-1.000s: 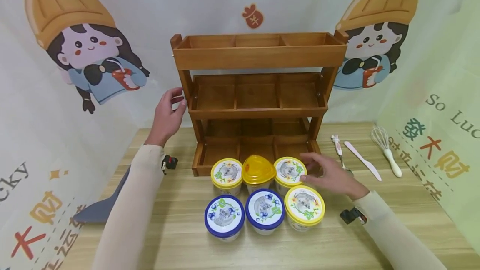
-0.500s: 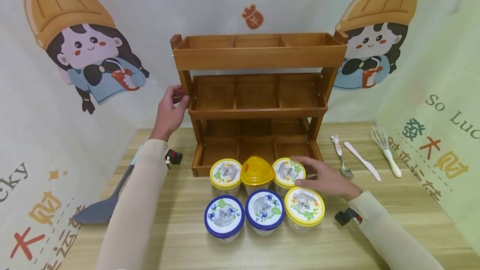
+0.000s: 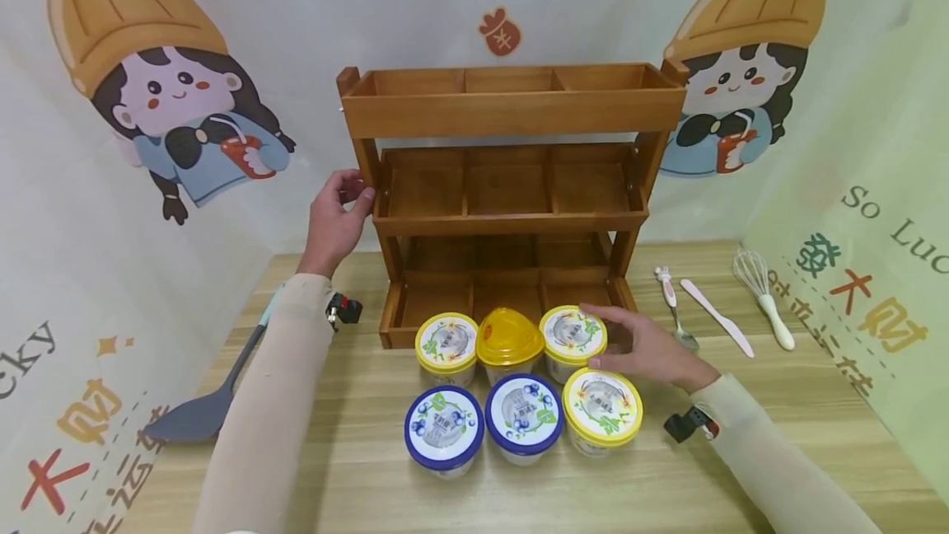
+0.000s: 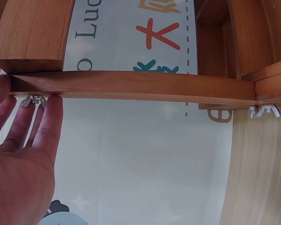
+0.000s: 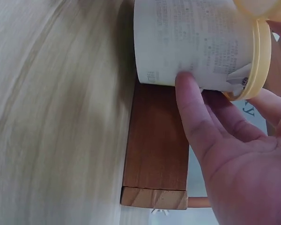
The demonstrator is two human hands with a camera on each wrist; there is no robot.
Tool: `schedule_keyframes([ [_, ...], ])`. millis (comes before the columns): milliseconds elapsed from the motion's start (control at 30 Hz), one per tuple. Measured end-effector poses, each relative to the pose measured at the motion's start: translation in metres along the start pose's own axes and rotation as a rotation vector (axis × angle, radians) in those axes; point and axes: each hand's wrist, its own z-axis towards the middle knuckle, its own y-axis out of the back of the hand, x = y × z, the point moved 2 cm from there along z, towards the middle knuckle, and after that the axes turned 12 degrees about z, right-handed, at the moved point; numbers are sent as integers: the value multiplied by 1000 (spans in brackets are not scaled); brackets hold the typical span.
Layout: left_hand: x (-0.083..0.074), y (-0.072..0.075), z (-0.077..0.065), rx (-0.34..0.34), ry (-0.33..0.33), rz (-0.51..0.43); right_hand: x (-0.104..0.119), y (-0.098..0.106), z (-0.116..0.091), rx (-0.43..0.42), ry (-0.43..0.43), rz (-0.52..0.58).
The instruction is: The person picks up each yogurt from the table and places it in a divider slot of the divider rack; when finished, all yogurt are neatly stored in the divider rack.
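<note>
A brown wooden three-tier rack (image 3: 511, 115) with divided trays stands at the back of the table. My left hand (image 3: 335, 225) grips its left upright (image 4: 131, 86), thumb on one side and fingers on the other, near a wing nut (image 4: 35, 100). In front of the rack, my right hand (image 3: 652, 353) holds the right-hand yellow-lidded tub (image 3: 572, 334) of the back row, fingers around its side and rim. The right wrist view shows a fingertip (image 5: 186, 86) against the tub's printed wall. The tub stands upright beside the rack's wooden base (image 5: 157, 140).
Close by are two more yellow-lidded tubs (image 3: 602, 407), a tub with an orange domed lid (image 3: 508, 340), and two blue-lidded tubs (image 3: 443, 428). A spoon (image 3: 673, 307), pink knife (image 3: 717, 318) and whisk (image 3: 764, 295) lie right; a grey spatula (image 3: 194, 417) lies left.
My left hand has moved right, from beside the rack onto its upright. My right hand has moved left around the back-right yellow-lidded tub, which has shifted only slightly.
</note>
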Motion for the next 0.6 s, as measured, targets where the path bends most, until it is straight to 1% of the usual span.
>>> schedule_keyframes([
  [233, 1, 0, 1, -12, 1, -15, 7, 2, 1, -41, 36, -4],
  [333, 1, 0, 1, -5, 7, -22, 10, 4, 1, -57, 44, -17],
  [500, 2, 0, 0, -2, 11, -28, 16, 11, -1, -75, 42, -11],
  [600, 3, -1, 1, -8, 5, -38, 20, 17, -2, -89, 55, -10],
])
